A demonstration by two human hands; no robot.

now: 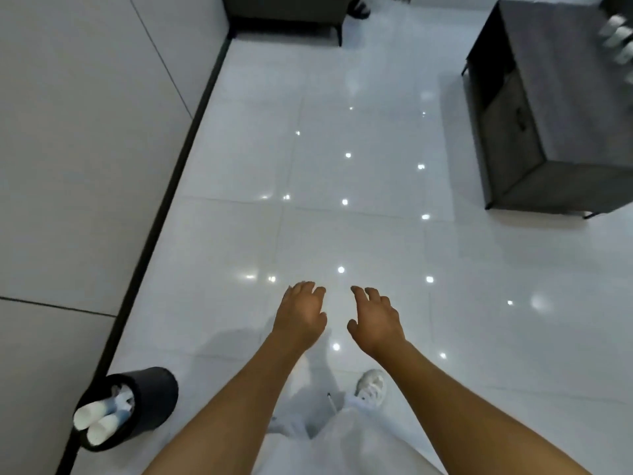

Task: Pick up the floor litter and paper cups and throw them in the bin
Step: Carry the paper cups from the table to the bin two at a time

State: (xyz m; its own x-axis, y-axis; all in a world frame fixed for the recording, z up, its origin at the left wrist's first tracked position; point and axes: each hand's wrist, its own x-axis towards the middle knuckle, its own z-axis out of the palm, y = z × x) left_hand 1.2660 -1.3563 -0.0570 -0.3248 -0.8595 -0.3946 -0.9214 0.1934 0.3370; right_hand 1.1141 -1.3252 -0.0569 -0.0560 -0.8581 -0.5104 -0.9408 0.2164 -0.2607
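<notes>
A black round bin [156, 395] stands on the floor at the lower left, close to the wall. White paper cups [97, 421] and some crumpled litter lie inside it. My left hand [301, 315] and my right hand [375, 320] are stretched out side by side over the glossy white tiles, palms down, fingers apart, holding nothing. More white paper cups [618, 39], blurred, stand on top of the dark table at the upper right edge.
A dark grey low table [534, 138] stands at the right. A dark sofa base [284, 12] sits at the top by the wall, with a black shoe [358, 8] beside it. The wall [78, 149] runs along the left. My white shoe [371, 385] is below my hands.
</notes>
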